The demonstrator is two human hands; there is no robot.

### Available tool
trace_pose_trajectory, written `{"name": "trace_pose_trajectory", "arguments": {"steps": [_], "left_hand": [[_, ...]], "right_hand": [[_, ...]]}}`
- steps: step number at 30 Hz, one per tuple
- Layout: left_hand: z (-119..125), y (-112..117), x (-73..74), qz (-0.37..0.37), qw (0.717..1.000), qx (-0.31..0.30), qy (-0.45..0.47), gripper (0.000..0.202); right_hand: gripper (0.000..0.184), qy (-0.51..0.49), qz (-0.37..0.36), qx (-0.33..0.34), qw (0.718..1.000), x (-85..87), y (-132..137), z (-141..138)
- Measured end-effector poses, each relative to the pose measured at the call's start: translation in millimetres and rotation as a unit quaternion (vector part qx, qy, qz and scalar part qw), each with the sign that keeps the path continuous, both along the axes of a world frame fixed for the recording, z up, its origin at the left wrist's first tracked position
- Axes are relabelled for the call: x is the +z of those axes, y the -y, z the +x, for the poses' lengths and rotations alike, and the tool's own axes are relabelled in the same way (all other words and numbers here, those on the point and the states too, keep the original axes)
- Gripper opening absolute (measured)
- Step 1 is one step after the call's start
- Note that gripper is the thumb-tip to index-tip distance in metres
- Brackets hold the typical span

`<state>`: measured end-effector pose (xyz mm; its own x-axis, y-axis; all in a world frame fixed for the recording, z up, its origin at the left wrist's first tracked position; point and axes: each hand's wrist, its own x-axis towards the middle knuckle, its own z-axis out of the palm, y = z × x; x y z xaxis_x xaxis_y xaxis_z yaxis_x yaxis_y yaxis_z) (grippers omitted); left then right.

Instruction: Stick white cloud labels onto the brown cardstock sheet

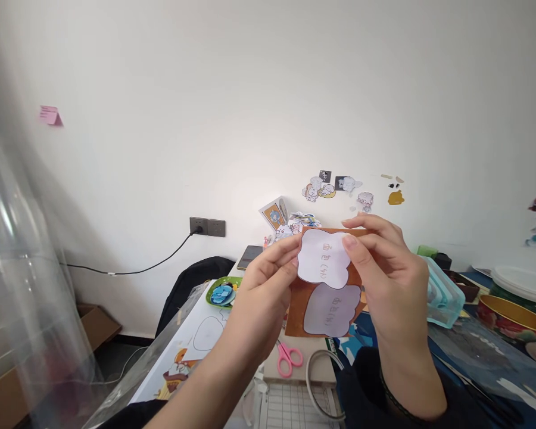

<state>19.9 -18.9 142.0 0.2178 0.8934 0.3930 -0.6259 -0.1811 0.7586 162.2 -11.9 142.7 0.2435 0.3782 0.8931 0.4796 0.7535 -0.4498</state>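
Observation:
In front of me a brown-orange sheet of paper (297, 316) is held up between both hands. A white cloud-shaped paper cutout (315, 265) with handwriting lies against its upper part. Below it, a second cloud shape (326, 313) with similar writing shows on the sheet. My left hand (270, 283) pinches the left edge of the upper cutout, its fingertips partly hidden behind the paper. With thumb in front and fingers behind, my right hand (393, 268) grips the upper right of the cutout and sheet. Pink-handled scissors (290, 359) lie just beneath the sheet.
A green tray (212, 301) of blue cut pieces stands left. A grid-marked board (281, 405) and a grey loop (311, 387) are near me. Right are a turquoise basket (446, 292), a red-gold tin (513, 325) and dark scissors (477, 390). Paper cutouts (348, 183) stick to the wall.

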Motion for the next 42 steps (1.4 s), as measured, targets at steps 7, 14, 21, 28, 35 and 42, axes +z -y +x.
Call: {"name": "trace_pose_trajectory", "arguments": {"steps": [7,14,21,28,35,42], "left_hand": [[0.4,-1.8,0.3,-0.004,1.0,0.0,-0.002,0.024],[0.8,1.9,1.9,-0.012,1.0,-0.001,0.004,0.025],[1.0,2.6,4.8,-0.021,1.0,0.013,0.0,0.026],[1.6,-3.3,-0.1,-0.034,0.998,0.046,0.008,0.025],[1.8,-0.6,2.4,-0.023,0.999,0.016,0.023,0.022],[2.0,0.1,1.2,-0.03,0.999,0.02,0.017,0.021]], "right_hand": [[0.017,-0.009,0.005,0.011,1.0,-0.7,-1.3,-0.5],[0.017,-0.005,0.021,-0.022,1.0,-1.3,-1.1,-1.6],[0.016,0.013,0.031,-0.047,0.998,-1.2,-0.7,-3.5],[0.016,0.021,0.037,-0.057,0.997,-1.8,-0.1,-6.0],[0.016,0.005,0.046,-0.052,0.998,-1.8,-0.9,-5.1],[0.015,-0.003,0.047,-0.04,0.998,-1.4,-0.6,-4.6]]}}
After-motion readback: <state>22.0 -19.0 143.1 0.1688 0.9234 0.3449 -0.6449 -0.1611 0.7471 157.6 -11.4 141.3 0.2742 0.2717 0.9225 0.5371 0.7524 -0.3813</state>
